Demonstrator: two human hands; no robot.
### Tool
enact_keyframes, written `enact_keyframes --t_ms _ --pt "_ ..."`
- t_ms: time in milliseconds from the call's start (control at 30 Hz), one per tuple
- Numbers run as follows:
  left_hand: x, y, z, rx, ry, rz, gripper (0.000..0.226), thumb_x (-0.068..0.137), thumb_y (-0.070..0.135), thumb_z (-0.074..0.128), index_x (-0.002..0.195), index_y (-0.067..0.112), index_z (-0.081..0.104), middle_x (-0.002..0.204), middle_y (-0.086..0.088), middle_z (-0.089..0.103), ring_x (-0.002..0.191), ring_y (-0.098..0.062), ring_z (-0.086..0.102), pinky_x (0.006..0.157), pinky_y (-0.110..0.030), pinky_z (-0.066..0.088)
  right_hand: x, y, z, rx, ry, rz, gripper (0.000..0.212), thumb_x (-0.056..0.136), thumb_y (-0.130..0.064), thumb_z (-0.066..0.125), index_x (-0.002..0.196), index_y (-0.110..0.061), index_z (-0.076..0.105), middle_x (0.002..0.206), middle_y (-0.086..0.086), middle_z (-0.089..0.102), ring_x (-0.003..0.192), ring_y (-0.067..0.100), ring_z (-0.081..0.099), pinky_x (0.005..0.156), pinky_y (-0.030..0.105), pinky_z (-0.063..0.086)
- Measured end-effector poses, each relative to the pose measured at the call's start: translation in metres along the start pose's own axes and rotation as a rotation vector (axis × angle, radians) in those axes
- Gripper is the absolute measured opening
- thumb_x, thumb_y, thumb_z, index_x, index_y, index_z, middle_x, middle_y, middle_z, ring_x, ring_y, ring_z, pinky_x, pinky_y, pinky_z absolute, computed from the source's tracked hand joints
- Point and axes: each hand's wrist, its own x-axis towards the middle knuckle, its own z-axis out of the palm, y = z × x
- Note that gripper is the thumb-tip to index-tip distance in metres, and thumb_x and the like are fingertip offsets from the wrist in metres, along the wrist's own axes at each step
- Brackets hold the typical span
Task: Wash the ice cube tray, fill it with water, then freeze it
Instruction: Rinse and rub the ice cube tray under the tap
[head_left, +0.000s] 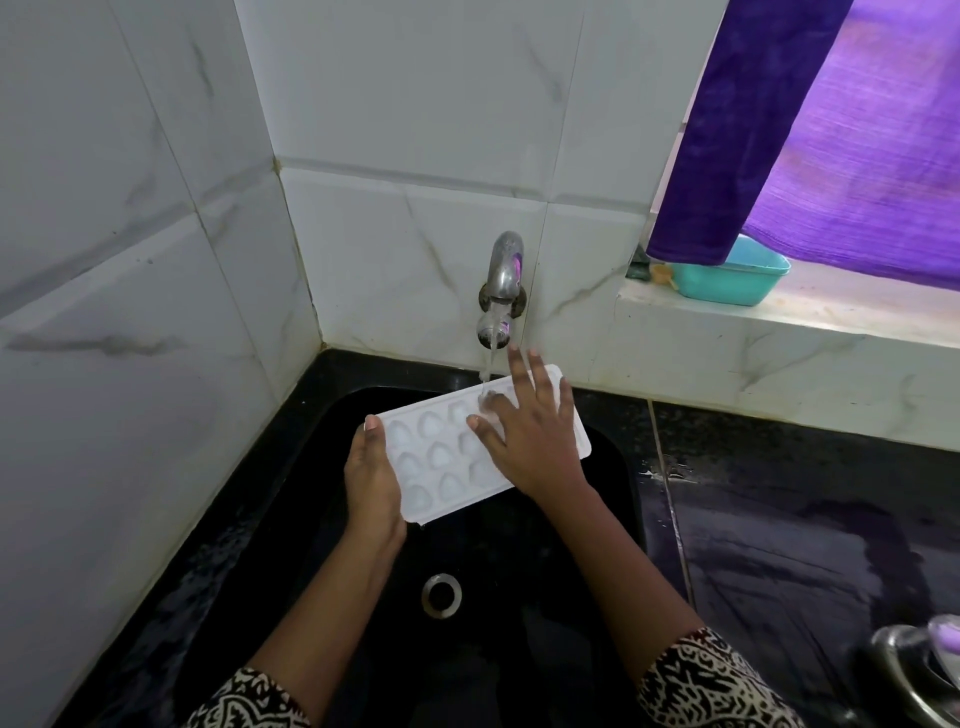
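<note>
A white ice cube tray (441, 457) with rounded cavities is held over the black sink (613, 467), tilted slightly, under the wall tap (501, 280). Water runs from the tap onto the tray's far end. My left hand (371, 478) grips the tray's near-left short edge, thumb on top. My right hand (530, 431) lies flat on the tray's right half, fingers spread and straight, touching the cavities where the water lands. The right hand hides part of the tray.
The sink drain (441, 595) lies below the tray. A wet black counter (805, 519) extends right, with a steel utensil (919, 670) at its lower right corner. A teal tub (732, 280) sits on the window ledge under a purple curtain (831, 130). Tiled walls close the left and back.
</note>
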Motion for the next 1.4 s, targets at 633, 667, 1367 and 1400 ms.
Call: enact_keyframes --t_ms 633,667,1367,1400 --pt "0.004 0.0 0.004 0.037 0.046 0.05 0.024 0.099 0.051 0.044 0.098 0.037 0.063 0.105 0.0 0.07 0.092 -0.019 0.07 0.075 -0.038 0.059 -0.002 -0.004 0.012 -0.01 -0.013 0.006 0.049 0.094 -0.057 0.032 0.126 -0.025 0.052 0.159 -0.003 -0.008 0.145 0.017 -0.013 0.114 0.052 -0.005" --pt "0.004 0.002 0.003 0.037 0.05 0.059 0.024 0.099 0.051 0.044 0.096 0.037 0.063 0.104 0.0 0.07 0.09 -0.018 0.07 0.071 -0.035 0.058 -0.004 -0.004 0.014 -0.005 -0.027 -0.014 0.052 0.094 -0.058 0.031 0.129 -0.024 0.05 0.159 -0.004 -0.01 0.145 0.017 -0.014 0.115 0.052 -0.005" --pt "0.002 0.004 -0.001 0.038 0.059 0.094 0.023 0.099 0.049 0.045 0.097 0.036 0.063 0.103 0.003 0.07 0.089 -0.014 0.07 0.065 -0.029 0.056 -0.004 0.008 0.002 0.023 0.037 -0.039 0.043 0.095 -0.055 0.032 0.115 -0.028 0.06 0.159 -0.004 -0.005 0.145 0.017 -0.011 0.114 0.05 -0.006" --pt "0.001 0.003 0.0 0.037 0.056 0.092 0.023 0.099 0.049 0.045 0.095 0.036 0.064 0.102 0.003 0.071 0.088 -0.014 0.07 0.065 -0.028 0.056 -0.003 0.009 0.0 0.027 0.039 -0.008 0.042 0.096 -0.054 0.032 0.112 -0.028 0.061 0.159 -0.003 -0.004 0.146 0.018 -0.01 0.114 0.049 -0.006"
